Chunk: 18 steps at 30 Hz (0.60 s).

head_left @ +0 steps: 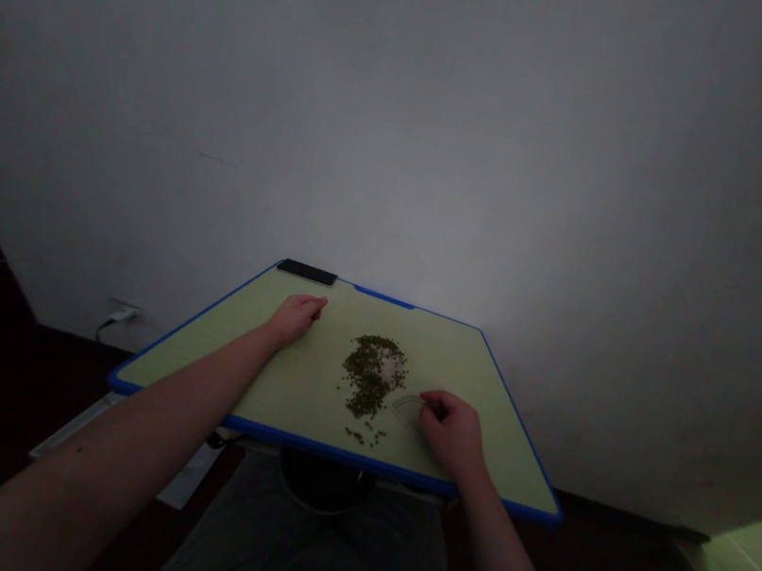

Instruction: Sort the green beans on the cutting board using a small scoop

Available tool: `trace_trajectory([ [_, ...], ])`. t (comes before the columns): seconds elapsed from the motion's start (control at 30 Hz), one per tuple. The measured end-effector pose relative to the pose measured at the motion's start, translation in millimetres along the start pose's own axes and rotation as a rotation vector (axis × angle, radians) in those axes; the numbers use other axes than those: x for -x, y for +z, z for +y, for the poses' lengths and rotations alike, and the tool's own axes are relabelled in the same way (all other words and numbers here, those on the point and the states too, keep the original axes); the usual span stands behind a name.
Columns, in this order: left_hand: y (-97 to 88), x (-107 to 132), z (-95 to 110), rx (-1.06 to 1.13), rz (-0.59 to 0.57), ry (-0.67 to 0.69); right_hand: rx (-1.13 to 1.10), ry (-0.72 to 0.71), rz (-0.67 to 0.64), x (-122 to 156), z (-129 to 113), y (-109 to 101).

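On the pale, blue-edged table (315, 390) lies a loose pile of small green-brown beans (366, 384), with a pinkish-white patch of other small bits (392, 365) at its right side. A few beans have strayed toward the near edge. My left hand (297, 319) is over the table left of the pile, fingers curled together; whatever they may hold cannot be made out. To the right of the pile, my right hand (452, 430) pinches the rim of a clear, thin curved piece (408, 404), whose far side comes close to the beans.
A dark phone (307, 272) lies at the table's far left corner. Below the near edge, a dark round bowl (327, 483) sits between my legs. Behind the table stands a plain wall (431, 140), with a plugged-in cord (122, 316) low on the left.
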State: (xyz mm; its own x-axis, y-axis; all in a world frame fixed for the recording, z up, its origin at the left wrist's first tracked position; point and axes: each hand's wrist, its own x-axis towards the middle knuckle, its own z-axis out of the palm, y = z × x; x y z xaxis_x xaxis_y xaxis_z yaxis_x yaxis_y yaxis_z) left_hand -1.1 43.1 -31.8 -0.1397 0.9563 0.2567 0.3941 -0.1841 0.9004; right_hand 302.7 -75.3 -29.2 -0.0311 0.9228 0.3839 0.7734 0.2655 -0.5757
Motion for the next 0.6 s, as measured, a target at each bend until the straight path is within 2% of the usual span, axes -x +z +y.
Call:
trace_trajectory([
  [0.13, 0.0, 0.6, 0.9, 0.004, 0.0, -0.004, -0.021, 0.026, 0.009, -0.4, 2.9, -0.3],
  [0.4, 0.5, 1.4, 3.6, 0.011, -0.019, -0.015, -0.094, -0.076, -0.111, 2.6, -6.4, 0.8],
  [0.6, 0.2, 1.2, 1.8, 0.012, -0.018, -0.01, -0.041, -0.033, -0.041, 1.6, -4.3, 1.9],
])
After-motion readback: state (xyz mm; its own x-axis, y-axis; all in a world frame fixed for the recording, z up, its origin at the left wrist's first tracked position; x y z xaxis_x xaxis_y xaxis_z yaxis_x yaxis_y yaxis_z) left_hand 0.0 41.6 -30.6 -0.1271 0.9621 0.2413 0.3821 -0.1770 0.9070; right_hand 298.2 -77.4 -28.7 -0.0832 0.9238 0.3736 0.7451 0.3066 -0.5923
